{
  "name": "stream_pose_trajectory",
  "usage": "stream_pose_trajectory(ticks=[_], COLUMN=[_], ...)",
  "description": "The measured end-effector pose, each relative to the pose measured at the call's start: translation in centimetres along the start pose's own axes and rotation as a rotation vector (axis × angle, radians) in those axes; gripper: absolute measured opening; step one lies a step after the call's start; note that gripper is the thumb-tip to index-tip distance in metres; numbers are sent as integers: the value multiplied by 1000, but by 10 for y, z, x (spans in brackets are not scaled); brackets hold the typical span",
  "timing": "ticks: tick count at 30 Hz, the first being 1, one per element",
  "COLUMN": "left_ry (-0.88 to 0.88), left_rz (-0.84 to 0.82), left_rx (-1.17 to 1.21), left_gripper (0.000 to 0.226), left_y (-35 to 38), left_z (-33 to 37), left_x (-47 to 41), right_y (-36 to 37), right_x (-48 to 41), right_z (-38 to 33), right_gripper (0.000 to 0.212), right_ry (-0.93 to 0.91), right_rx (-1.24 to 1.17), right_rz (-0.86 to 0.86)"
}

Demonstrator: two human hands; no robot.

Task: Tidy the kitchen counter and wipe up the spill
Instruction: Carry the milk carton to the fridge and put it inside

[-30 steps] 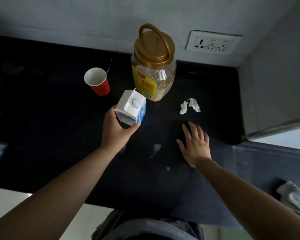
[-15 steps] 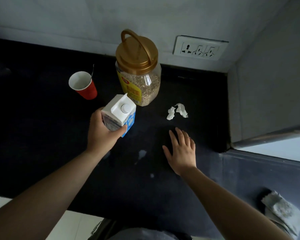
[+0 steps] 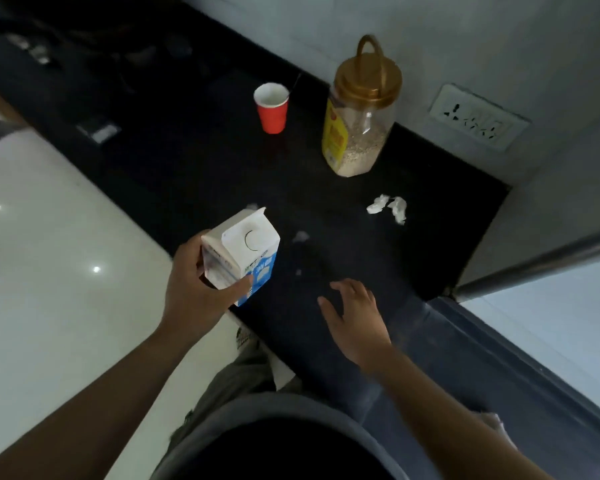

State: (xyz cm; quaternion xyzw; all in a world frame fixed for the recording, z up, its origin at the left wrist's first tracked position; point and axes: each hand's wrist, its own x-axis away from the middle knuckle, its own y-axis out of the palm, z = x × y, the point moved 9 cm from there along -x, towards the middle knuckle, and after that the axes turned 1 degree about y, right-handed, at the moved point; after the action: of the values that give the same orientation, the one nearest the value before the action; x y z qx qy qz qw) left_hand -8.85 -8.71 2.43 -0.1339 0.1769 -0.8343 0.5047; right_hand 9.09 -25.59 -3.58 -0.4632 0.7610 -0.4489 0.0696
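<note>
My left hand (image 3: 194, 292) grips a white and blue milk carton (image 3: 243, 251), held over the front edge of the black counter (image 3: 194, 161). My right hand (image 3: 354, 317) hovers or rests near the counter's front edge with its fingers spread and relaxed, holding nothing. Small pale spill spots (image 3: 300, 236) lie on the counter between the two hands. A crumpled white tissue (image 3: 388, 207) lies further back to the right. Behind stand a red paper cup (image 3: 272, 107) and a clear jar of oats (image 3: 361, 112) with a gold lid and handle.
A white wall with a socket plate (image 3: 478, 116) runs behind the counter. A grey ledge and metal rail (image 3: 534, 265) close off the right side. Glossy white floor (image 3: 49, 271) lies to the left. Dark objects sit on the far left counter.
My left hand has lifted the carton away from the jar and drawn it back toward the counter's front edge. The view has swung left. My right hand has pulled back a little.
</note>
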Motion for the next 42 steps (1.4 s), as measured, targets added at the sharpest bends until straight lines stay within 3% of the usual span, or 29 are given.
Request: stream_pose_trajectory(ticks=[7,17,30,42], left_ry=[-267,-589,-689,-859], left_rz=[213,596,994,1266], left_rx=[18,156,219,376], left_gripper=[69,66,69,75], left_y=[-73,-190,-420,-535], left_z=[-61,-135,-245,-333], left_x=[134,296,402,460], right_y=[52,152,372,532], right_x=[61,105,191,230], right_z=[-50,-142,-418,-578], right_gripper=[33,24,26,27], right_ry=[-188,-350,-806,-949], right_rx=[-100,52,99,202], right_rz=[-166,-503,-796,-1005])
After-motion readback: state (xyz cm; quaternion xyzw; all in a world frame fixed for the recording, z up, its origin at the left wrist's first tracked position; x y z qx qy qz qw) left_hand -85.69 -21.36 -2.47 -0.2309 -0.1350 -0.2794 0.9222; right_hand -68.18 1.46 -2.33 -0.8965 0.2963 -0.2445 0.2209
